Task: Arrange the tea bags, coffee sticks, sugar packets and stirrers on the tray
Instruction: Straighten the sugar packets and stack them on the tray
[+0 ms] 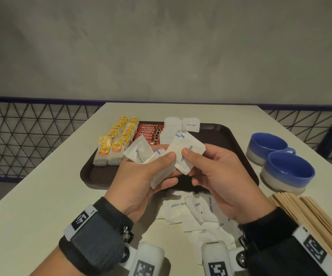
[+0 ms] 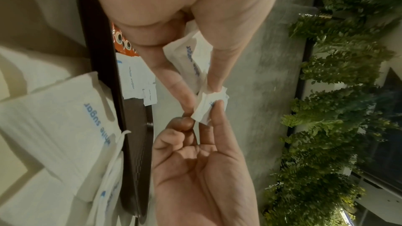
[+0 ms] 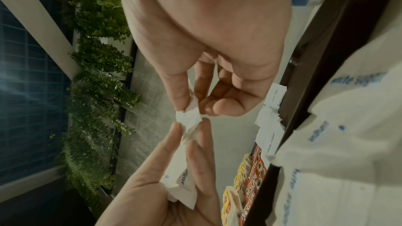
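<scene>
step: sugar stage | left hand (image 1: 141, 176) grip holds a sugar packets (image 1: 161, 156) bundle above tray (image 1: 231, 136) near edge; right hand (image 1: 217, 172) pinches one | next: likely square and lay them beside coffee sticks (image 1: 149, 132); stirrers (image 1: 310, 220) wait at bench near-right corner

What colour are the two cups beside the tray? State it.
The cups are blue, with a pale grey-white base band; head view shows it best.

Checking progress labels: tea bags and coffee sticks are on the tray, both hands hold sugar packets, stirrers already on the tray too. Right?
Not the stirrers: the head view shows them stacked on the table, right of the tray. The rest holds.
</scene>
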`<state>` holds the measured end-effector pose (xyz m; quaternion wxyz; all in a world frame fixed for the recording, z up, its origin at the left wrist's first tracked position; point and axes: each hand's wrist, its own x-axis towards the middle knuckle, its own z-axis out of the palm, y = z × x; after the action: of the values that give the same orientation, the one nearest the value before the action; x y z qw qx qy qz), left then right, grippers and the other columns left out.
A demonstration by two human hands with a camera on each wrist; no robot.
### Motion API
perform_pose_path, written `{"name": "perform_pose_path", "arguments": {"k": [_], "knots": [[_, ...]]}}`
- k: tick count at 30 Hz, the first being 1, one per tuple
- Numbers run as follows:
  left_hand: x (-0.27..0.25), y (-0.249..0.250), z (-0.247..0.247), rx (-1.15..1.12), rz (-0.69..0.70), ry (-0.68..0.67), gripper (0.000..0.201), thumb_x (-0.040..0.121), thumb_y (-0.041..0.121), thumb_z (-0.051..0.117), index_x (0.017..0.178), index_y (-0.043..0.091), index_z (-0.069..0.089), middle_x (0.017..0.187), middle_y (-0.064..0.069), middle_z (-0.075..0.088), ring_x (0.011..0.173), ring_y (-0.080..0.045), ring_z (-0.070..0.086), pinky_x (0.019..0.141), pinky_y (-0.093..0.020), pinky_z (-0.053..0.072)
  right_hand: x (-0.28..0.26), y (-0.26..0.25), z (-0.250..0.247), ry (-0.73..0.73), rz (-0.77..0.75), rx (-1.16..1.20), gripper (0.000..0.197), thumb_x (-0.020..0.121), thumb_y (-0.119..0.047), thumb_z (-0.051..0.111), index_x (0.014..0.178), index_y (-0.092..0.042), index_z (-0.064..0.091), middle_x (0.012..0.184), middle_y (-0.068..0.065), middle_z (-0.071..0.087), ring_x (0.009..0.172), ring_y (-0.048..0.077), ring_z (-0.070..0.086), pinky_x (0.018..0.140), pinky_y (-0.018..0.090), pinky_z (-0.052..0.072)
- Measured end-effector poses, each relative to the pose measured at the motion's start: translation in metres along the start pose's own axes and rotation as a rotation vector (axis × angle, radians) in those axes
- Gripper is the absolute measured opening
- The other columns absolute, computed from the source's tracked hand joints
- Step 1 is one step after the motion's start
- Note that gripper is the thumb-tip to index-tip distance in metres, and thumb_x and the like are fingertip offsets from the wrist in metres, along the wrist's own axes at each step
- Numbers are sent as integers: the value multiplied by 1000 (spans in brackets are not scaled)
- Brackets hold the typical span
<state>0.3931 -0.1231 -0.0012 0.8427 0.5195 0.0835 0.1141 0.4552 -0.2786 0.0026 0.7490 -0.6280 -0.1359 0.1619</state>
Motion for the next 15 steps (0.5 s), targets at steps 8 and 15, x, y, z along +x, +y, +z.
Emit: {"name": "perform_pose_path", "arguments": {"k": [8,15], "knots": [[0,2,-1,25,-30,-27,34,84,14,75,117,17,70,104,-12,79,86,-27,78,54,-27,59,1,-1,-2,4,9,-9,17,91,-21,74,106,-16,78,102,9,79,74,18,63,60,29,47],[1,4,-3,50,-36,33,34,85,34,75,116,20,72,111,-7,77,92,-21,74,53,-26,55,0,-1,-1,-89,73,-82,18,89,-16,74,106,-11,77,103,8,79,87,28,63,61,30,46]]}}
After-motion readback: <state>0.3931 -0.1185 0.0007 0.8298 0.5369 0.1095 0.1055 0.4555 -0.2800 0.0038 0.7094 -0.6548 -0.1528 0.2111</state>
